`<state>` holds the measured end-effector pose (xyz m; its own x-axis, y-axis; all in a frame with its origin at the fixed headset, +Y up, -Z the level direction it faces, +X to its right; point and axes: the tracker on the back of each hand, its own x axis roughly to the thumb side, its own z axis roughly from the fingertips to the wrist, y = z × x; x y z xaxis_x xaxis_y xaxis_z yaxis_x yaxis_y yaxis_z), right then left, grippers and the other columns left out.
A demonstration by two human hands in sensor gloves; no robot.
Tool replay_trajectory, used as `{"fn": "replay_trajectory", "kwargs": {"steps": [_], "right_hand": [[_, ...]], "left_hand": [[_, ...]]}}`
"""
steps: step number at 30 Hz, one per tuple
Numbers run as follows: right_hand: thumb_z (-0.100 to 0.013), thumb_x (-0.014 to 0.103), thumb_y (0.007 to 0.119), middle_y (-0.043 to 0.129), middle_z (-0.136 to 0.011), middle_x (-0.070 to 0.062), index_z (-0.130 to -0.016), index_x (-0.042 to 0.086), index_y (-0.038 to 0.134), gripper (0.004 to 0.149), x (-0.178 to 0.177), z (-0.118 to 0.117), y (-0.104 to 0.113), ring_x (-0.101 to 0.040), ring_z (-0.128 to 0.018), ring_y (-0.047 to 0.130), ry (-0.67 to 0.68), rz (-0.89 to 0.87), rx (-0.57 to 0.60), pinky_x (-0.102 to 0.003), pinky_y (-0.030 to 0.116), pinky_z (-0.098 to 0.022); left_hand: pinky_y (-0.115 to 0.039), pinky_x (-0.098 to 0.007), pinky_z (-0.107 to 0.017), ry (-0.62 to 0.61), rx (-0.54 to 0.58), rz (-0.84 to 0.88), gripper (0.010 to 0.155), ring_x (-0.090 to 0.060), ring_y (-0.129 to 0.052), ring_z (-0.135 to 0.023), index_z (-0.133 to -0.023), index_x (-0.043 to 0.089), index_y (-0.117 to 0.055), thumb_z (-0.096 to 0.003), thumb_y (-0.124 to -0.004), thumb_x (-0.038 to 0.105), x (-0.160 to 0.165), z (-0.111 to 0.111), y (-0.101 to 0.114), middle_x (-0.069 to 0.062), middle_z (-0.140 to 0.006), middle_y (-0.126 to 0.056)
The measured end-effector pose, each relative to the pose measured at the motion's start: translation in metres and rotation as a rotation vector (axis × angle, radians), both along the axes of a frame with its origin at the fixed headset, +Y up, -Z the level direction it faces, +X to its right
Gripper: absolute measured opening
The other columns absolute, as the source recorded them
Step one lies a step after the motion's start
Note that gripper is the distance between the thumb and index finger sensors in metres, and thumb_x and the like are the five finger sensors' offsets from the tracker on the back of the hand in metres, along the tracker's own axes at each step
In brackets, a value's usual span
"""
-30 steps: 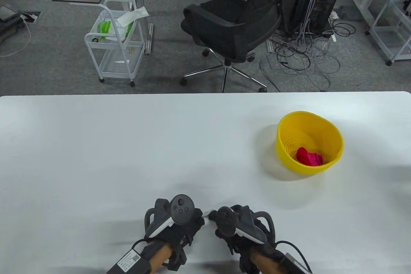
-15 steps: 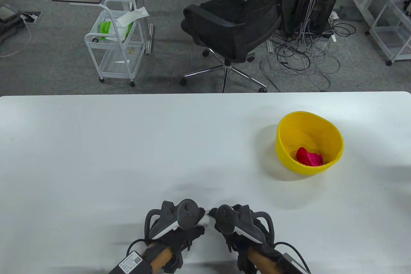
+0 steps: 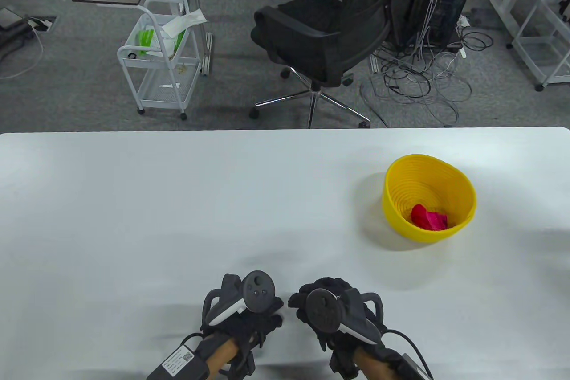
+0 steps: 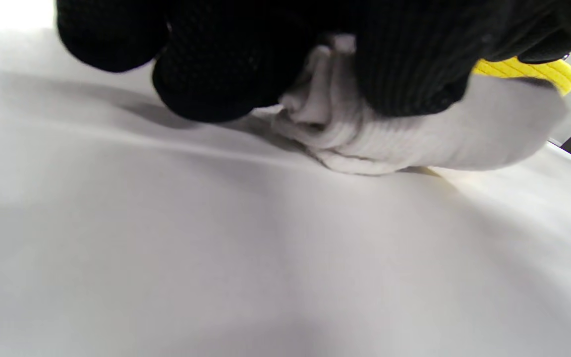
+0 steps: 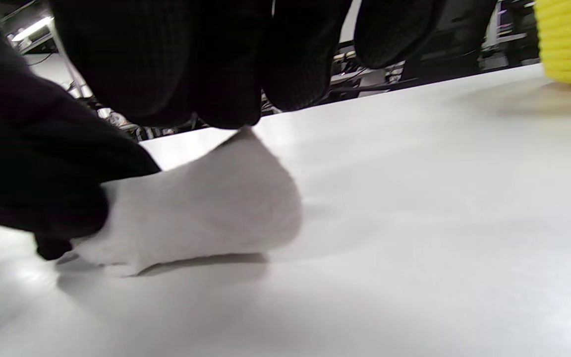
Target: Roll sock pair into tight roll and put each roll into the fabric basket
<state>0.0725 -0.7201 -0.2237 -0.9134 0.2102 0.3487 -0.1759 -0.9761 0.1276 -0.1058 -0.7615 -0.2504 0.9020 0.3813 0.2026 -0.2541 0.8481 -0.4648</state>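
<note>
Two hands were all you had on the white table (image 3: 133, 202), low at its near edge, with the yellow fabric basket (image 3: 463, 193) well apart toward the far right and a pink sock roll (image 3: 428, 217) already lying inside it. Your left hand (image 3: 242, 320) and right hand (image 3: 331, 317) sat close together, both clamped around the white sock pair (image 4: 414, 144), which rested on the table between them and was hidden from above by the gloves. From the left wrist you could see your fingers (image 4: 211, 74) curled over the ribbed cuff end, where the fabric bunched into folds; from the right wrist your fingers (image 5: 166, 64) pressed down on the smoother end of the socks (image 5: 201, 213). The pair looked light, soft and springy, so it would likely loosen the moment pressure eased. You did best to hold it across the whole roll, thumb beneath and fingers over the loose outer edge, rather than pinching one corner. The roll seemed partly formed, not yet tight, and carrying it to the basket would probably have suited your right hand, being nearer.
</note>
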Motion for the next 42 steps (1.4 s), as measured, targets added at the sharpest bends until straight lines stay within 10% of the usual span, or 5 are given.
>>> {"fn": "replay_trajectory", "kwargs": {"steps": [26,42], "right_hand": [[-0.042,0.046,0.074,0.075,-0.100,0.011,-0.095,0.042,0.063,0.055,0.002,-0.016,-0.036,-0.017,-0.092,0.077,-0.088,0.068,-0.228,-0.054,0.061,-0.072],[-0.039,0.046,0.082,0.077,-0.099,0.015,-0.086,0.041,0.079,0.047,-0.012,0.005,-0.013,-0.018,-0.098,0.073,0.023,0.135,0.005,-0.056,0.059,-0.072]], "left_hand": [[-0.070,-0.047,-0.053,0.010,0.070,-0.033,0.060,-0.024,-0.088,-0.067,-0.094,0.036,-0.077,-0.0354,-0.080,0.051,-0.002,0.002,-0.002,-0.005,-0.093,-0.077],[-0.071,-0.047,-0.051,0.000,0.016,-0.005,0.058,-0.024,-0.089,-0.060,-0.092,0.028,-0.079,-0.0383,-0.074,0.049,-0.002,0.001,-0.004,-0.006,-0.087,-0.081]]}}
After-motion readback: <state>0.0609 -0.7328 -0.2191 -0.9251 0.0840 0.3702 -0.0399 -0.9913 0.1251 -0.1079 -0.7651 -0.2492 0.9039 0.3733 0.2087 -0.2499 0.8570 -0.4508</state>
